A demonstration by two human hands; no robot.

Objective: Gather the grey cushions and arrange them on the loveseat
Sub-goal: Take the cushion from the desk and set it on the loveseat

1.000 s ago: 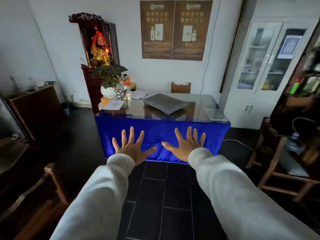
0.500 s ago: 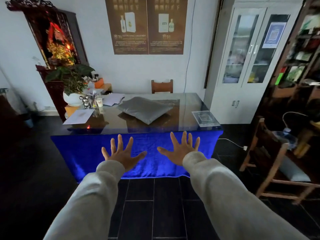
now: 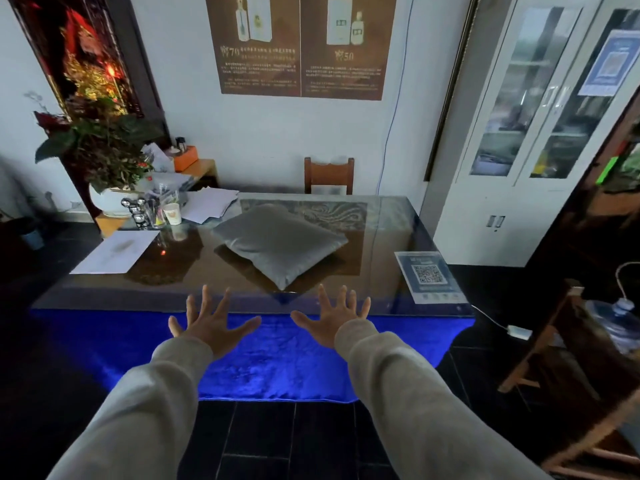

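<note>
Head view, and both arms are out in front, pale sleeves stretched toward the table (image 3: 388, 233). The left hand (image 3: 211, 323) is spread wide, fingers fanned apart, nothing in it. The right hand (image 3: 334, 318) is just the same, fingers splayed, nothing held. Both hover at the table's near edge, over the blue cloth (image 3: 277, 355) that hangs down its front.

The grey cushion (image 3: 278, 242) lies flat on the glass top, about the middle of the table, turned so one corner points at the near edge. That corner sits just beyond the fingertips and between the two hands, closer to the right one. No finger touches it; there is a clear strip of glass between.

At the far left corner of the table there's a cluster: a white pot (image 3: 110, 202) with a leafy plant (image 3: 100, 147) in it, a paper cup (image 3: 172, 214) whose contents cannot be made out, and a shiny bear figure (image 3: 135, 211) beside a holder of pens. Loose papers (image 3: 209, 204) lie behind the cushion's left side, and one sheet (image 3: 116, 251) lies toward the left edge. A QR code card (image 3: 429, 277) sits flat at the near right corner.

A wooden chair (image 3: 329, 174) stands behind the far edge. At right, a glass-door cabinet (image 3: 540, 109) shows shelves, their contents too blurred to name.
</note>
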